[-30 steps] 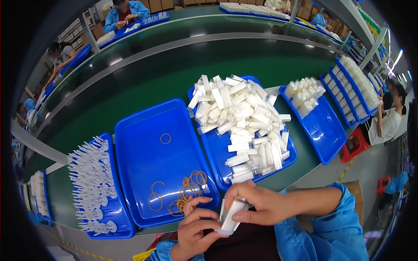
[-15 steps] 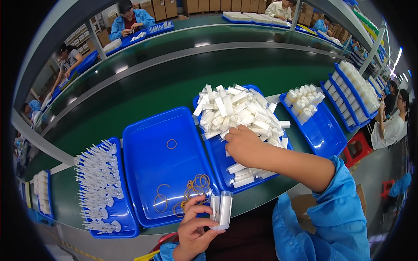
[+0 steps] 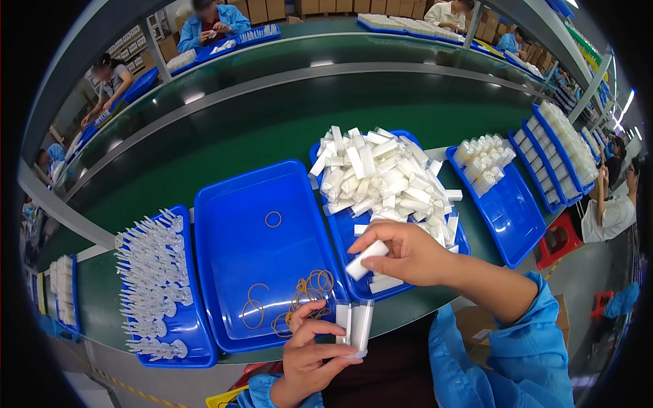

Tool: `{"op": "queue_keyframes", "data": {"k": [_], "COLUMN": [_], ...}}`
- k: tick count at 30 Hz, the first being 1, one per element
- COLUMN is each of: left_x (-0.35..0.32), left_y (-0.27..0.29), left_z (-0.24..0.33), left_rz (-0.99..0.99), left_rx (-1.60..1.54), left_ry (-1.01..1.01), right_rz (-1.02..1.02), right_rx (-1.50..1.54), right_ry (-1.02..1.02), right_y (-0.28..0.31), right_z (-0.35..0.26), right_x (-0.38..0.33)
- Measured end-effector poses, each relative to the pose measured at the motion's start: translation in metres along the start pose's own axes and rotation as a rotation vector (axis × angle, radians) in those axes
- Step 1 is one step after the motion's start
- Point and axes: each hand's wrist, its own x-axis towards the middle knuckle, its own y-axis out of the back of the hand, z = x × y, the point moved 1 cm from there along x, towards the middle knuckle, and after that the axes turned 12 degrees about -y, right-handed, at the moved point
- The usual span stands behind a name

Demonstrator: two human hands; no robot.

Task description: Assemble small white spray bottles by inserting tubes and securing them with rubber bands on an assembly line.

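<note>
Near the front edge, my left hand (image 3: 314, 360) is closed around a few clear packets (image 3: 355, 329) with white contents, standing upright side by side. My right hand (image 3: 401, 255) pinches one small white box-shaped packet (image 3: 367, 260) between thumb and fingers. It hovers over the near part of a blue tray (image 3: 465, 246) heaped with similar white packets (image 3: 381, 170). Left of that, a wide blue tray (image 3: 252, 204) holds tan rubber bands (image 3: 303, 299), most of them bunched in its near right corner.
At the left, a blue tray (image 3: 202, 340) carries rows of clear plastic pieces with pointed tips (image 3: 153, 285). To the right, another blue tray (image 3: 510, 224) has banded white bundles (image 3: 483, 163); stacked full trays (image 3: 558, 156) stand beyond. Co-workers (image 3: 211, 27) sit across the green bench (image 3: 272, 126).
My right hand has drawn back from the heap toward my left hand, bringing a white packet with it. My left hand keeps its hold, and the whole view has shifted slightly.
</note>
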Motion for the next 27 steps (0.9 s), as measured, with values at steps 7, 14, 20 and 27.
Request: {"op": "queue_keyframes", "data": {"k": [7, 14, 20, 27], "left_x": [0.006, 0.007, 0.004, 0.008], "left_y": [-0.004, -0.005, -0.007, -0.007], "left_z": [0.002, 0.0, -0.002, 0.011], "left_rz": [-0.083, -0.105, -0.163, -0.182], "left_rx": [0.015, 0.017, 0.032, 0.159], "left_ry": [-0.027, -0.022, 0.011, -0.092], "right_rz": [-0.229, -0.247, -0.163, -0.266], "right_rx": [0.519, 0.437, -0.239, -0.104], "right_ry": [-0.282, -0.279, 0.056, -0.077], "right_y": [-0.01, -0.009, -0.001, 0.002], "right_z": [0.008, 0.008, -0.015, -0.021], "right_x": [-0.012, -0.013, -0.023, -0.029]}}
